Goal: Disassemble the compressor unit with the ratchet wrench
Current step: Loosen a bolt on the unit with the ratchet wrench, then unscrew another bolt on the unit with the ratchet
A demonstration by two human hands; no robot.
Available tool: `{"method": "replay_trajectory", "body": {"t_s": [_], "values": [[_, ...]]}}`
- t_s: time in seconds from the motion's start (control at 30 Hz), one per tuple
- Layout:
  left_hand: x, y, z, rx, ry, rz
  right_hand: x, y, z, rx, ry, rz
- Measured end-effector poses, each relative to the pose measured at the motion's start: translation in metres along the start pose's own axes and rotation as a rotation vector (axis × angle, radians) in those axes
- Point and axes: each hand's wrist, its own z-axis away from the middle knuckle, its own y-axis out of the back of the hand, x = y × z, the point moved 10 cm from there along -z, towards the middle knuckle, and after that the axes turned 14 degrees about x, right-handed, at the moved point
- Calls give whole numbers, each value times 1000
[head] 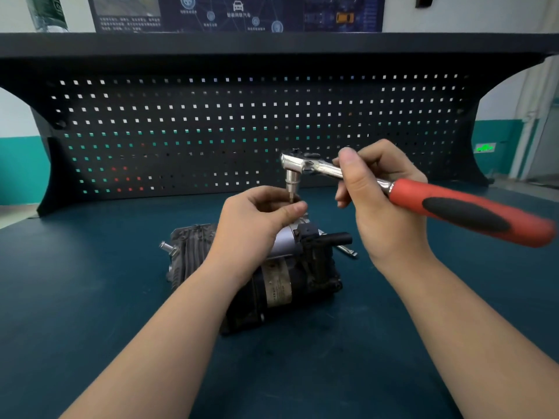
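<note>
The ratchet wrench [393,192] is held in the right hand [381,204], whose fingers are curled round the chrome shank just ahead of the red and black grip; the thumb is pressed along the near side. Its bit [292,189] is pointed down into the fingers of the left hand [257,219], where the tip is pinched between thumb and curled fingers. The compressor unit [272,273] is laid on the dark green bench top [90,297], directly below the left fingers. A dark pegboard [211,122] is seen beyond both hands.
</note>
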Motion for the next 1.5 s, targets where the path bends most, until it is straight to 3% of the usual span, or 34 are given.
{"method": "replay_trajectory", "body": {"t_s": [0.13, 0.3, 0.43, 0.53, 0.67, 0.77, 0.83, 0.97, 1.03, 1.1, 1.17, 1.23, 1.33, 1.5], "values": [[-4, -12, 10, -102, 71, 35, 20, 12, -8, 162, -239, -136], [0, -18, 14, -155, 75, 99, 54, 56, -15, 554, -511, -418], [-6, -15, 13, -119, 236, 314, 71, 81, -21, 638, -622, -373], [-10, -18, 14, -104, 370, 513, 83, 74, -18, 521, -733, -297], [-8, -18, 17, -90, 351, 501, 89, 18, 7, 66, -883, -163], [-4, -20, 19, -119, 278, 423, 69, -17, 26, -249, -780, -31], [-5, -23, 19, -147, 272, 439, 56, -29, 33, -358, -703, 49], [-7, -33, 21, -201, 278, 427, 43, -36, 38, -393, -693, 49], [-7, -28, 18, -148, 181, 313, 48, -29, 33, -359, -730, 65], [5, -19, 14, -65, -193, -137, 69, -11, 15, -274, -810, 165], [9, -33, 24, -110, -524, -657, 103, 11, -9, -211, -940, 371], [-8, -46, 31, -220, -545, -893, 138, 32, -34, -241, -977, 671], [-21, -55, 36, -279, -568, -967, 192, 65, -52, -320, -910, 1021], [-21, -50, 31, -259, -557, -863, 258, 108, -31, -367, -967, 1225]]}}
